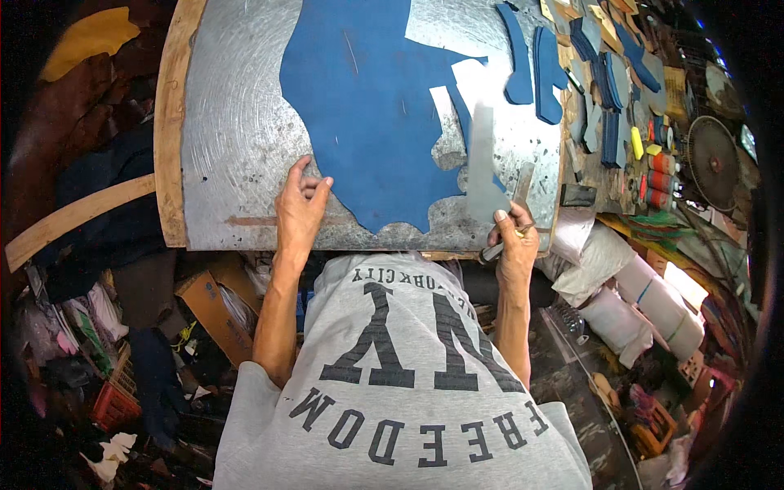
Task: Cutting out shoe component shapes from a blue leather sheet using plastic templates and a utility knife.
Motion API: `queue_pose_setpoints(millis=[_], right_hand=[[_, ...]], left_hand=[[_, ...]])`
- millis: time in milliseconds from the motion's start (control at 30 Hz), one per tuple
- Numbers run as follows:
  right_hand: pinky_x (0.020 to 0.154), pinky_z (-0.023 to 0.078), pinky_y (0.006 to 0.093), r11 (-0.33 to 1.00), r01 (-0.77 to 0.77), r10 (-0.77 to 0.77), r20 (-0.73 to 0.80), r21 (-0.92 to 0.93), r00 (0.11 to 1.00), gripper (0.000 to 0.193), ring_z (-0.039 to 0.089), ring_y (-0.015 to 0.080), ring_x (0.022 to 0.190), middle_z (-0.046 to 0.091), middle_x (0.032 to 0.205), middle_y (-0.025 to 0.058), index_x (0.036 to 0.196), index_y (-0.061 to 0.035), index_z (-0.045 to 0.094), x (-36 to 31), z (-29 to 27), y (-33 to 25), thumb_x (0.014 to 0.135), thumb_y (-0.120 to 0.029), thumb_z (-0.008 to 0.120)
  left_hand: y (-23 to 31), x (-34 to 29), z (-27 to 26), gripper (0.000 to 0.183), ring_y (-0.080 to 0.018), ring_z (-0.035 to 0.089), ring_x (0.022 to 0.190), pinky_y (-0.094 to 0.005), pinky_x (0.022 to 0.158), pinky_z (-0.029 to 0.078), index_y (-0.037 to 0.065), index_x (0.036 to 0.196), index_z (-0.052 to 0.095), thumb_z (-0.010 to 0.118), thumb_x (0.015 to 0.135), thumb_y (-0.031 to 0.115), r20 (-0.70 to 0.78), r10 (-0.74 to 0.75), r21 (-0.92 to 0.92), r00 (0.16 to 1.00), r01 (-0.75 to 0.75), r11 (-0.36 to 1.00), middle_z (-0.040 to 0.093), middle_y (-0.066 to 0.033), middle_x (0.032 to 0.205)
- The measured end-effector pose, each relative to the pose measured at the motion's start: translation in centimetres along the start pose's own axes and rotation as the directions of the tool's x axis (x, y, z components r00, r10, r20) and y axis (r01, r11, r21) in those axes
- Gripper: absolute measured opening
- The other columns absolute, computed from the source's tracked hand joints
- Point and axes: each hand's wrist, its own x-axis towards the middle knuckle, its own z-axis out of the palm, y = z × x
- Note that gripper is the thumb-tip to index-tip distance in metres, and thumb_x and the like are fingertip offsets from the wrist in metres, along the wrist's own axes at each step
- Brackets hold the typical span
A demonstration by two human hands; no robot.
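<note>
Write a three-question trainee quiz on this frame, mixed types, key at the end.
1. Multiple choice. Where is the flat grey piece held?
A) In the left hand
B) In the right hand
C) In neither hand

2. True or false. Bare metal shows on the tabletop to the left of the blue sheet.

3. Fill the gap. The narrow blue pieces lie to the ____ of the blue sheet in the picture.

Key
1. B
2. True
3. right
</note>
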Motion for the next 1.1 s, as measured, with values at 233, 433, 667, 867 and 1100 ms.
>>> queue_pose_setpoints(millis=[233,433,667,867,1100], right_hand=[[0.062,0.047,0.0344,0.602,0.646,-0.329,0.592,-0.469,0.736,0.016,0.061,0.0254,0.069,0.062,0.081,0.0101,0.1,-0.0006,0.067,0.0,1.2,-5.5,0.085,-0.006,0.07],[0.061,0.049,0.037,0.504,0.76,-0.375,0.688,-0.411,0.621,0.023,0.061,0.0265,0.067,0.063,0.084,0.01,0.106,-0.004,0.067,-0.2,3.0,-6.2,0.083,-0.005,0.071],[0.074,0.054,0.0291,0.895,0.179,0.033,0.461,-0.408,0.887,0.037,0.069,0.0179,0.084,0.073,0.099,0.0128,0.126,-0.0047,0.062,-1.7,5.4,0.2,0.092,-0.016,0.068],[0.06,0.048,0.0262,0.953,0.065,0.075,0.437,-0.297,0.896,0.033,0.059,0.0085,0.065,0.069,0.078,0.0078,0.12,0.0,0.064,-0.9,8.2,3.1,0.092,-0.017,0.067],[0.053,0.043,0.0257,0.953,-0.003,0.137,0.423,-0.303,0.896,0.036,0.05,0.0071,0.058,0.059,0.071,0.0012,0.124,0.0001,0.062,0.6,9.2,3.0,0.093,-0.016,0.066]], left_hand=[[9.6,-4.3,0.9,0.047,-0.0241,0.063,0.089,-0.0372,0.084,0.049,0.003,0.124,0.061,0.075,0.083,0.02,0.337,0.762,0.398,0.553,-0.817,0.418,0.065,-0.0134,0.097],[6.8,-4.4,3.3,0.016,-0.0215,0.064,0.082,-0.0327,0.079,0.049,0.002,0.096,0.072,0.072,0.084,0.013,0.579,0.578,0.121,0.575,-0.761,0.637,0.065,-0.0094,0.085],[5.2,0.2,3.4,0.026,-0.01,0.064,0.072,-0.0239,0.066,0.049,-0.004,0.107,0.067,0.066,0.095,0.019,0.421,0.036,-0.254,0.906,0.08,0.964,0.069,-0.0047,0.086],[5.4,3.9,3.9,0.031,-0.0084,0.064,0.066,-0.0203,0.056,0.044,-0.006,0.109,0.066,0.07,0.092,0.02,0.378,0.016,-0.341,0.926,0.123,0.932,0.068,-0.0045,0.083],[5.7,5.1,4.4,0.032,-0.0087,0.063,0.063,-0.0205,0.052,0.043,-0.006,0.11,0.066,0.069,0.093,0.021,0.36,-0.041,-0.259,0.932,0.142,0.955,0.069,-0.0064,0.082]])
